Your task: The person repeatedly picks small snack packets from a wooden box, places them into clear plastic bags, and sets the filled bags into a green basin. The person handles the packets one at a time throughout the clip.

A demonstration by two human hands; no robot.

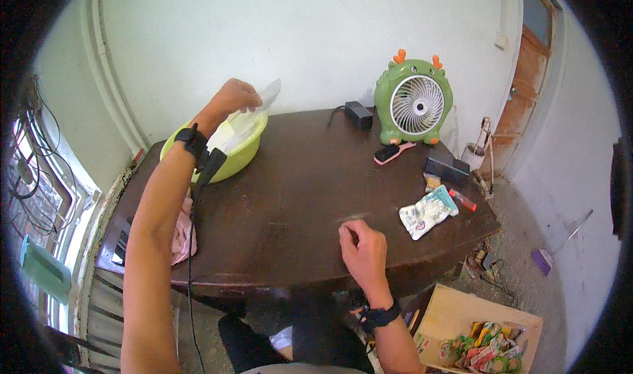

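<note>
My left hand pinches a thin translucent sheet or bag, seemingly plastic, above a yellow-green plastic basin. Part of the sheet hangs down into the basin, which stands at the table's back left. My forearm hides some of the basin's left side. At the front of the dark wooden table, my right hand has its fingers curled in a loose fist, with nothing visible in it. To the right of that hand lies a white and teal soft packet.
A green cartoon fan stands at the back right, beside a black power adapter. Near it lie a pink-handled brush, a dark box and a red-capped tube. Pink cloth lies left. A cardboard box holds wrappers below.
</note>
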